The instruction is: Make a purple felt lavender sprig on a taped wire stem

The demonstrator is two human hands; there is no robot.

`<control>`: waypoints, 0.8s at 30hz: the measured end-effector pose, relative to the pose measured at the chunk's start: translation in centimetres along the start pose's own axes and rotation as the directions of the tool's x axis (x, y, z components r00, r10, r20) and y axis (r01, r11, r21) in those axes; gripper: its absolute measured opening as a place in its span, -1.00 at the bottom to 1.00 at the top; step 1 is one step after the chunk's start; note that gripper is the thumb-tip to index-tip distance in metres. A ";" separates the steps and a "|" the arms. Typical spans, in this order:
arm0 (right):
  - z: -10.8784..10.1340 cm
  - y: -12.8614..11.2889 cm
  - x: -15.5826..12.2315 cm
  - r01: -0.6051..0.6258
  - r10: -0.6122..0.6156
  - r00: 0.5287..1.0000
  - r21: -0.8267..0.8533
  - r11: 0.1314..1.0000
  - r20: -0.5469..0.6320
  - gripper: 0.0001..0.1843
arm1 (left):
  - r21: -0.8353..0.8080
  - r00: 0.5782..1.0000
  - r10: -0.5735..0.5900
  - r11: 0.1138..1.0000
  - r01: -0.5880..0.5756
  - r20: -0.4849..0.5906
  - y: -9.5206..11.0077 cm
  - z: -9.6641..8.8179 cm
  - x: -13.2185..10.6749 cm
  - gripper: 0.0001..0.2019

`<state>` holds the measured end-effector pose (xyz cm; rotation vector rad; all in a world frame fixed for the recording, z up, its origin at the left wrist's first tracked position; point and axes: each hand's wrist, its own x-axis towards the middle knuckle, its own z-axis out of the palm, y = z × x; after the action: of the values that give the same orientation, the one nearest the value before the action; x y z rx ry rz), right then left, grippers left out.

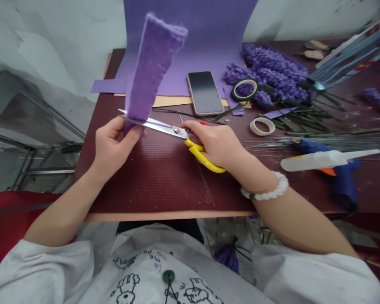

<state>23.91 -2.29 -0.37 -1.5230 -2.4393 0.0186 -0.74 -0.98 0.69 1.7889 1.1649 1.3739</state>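
White sleeves and a printed top fill the near edge, and past them both forearms reach onto the dark red table [164,185]. The left hand [112,145] is pinched shut on the lower end of a purple felt strip [152,71], holding it upright over the table's left half, its top end tipped toward the camera. The right hand [215,143], a white bead bracelet [267,192] on its wrist, is closed through the yellow handles of the scissors [164,126]. The blades lie nearly together across the strip just above the left thumb; whether they have bitten through the felt there I cannot tell.

The strip's right edge looks ribbed, perhaps already snipped along its length, though blur leaves that uncertain. With the blades so low on the strip, I judge this piece close to its last cuts.

To the right lie a blue glue gun [342,177], thin wires [319,141] and green stems [304,116]. Farther back sit a phone [205,92], a white tape roll [255,128] and a green tape roll [236,93]. A pile of finished purple flower spikes [272,71] shows much work done, while the large purple sheet [205,33] against the wall is mostly uncut
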 end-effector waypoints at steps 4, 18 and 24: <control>-0.1 -0.3 -0.2 0.077 -0.076 0.997 0.088 0.993 -0.016 -0.49 | -0.078 0.999 0.039 0.996 -0.041 -0.037 0.7 0.3 -0.3 -0.87; 0.2 -0.2 -0.2 0.161 -0.155 0.986 0.131 0.978 -0.054 -0.47 | -0.123 0.996 0.092 0.988 -0.090 0.016 0.4 0.1 -0.4 -0.87; -0.1 -0.5 -0.2 0.110 -0.109 0.994 0.110 0.988 -0.012 -0.47 | -0.057 0.997 0.065 0.996 -0.062 0.045 1.3 0.0 -0.5 -0.89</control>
<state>23.58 -2.71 -0.22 -1.3392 -2.4698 0.1249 -0.39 -2.02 1.56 1.8229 1.0437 1.3796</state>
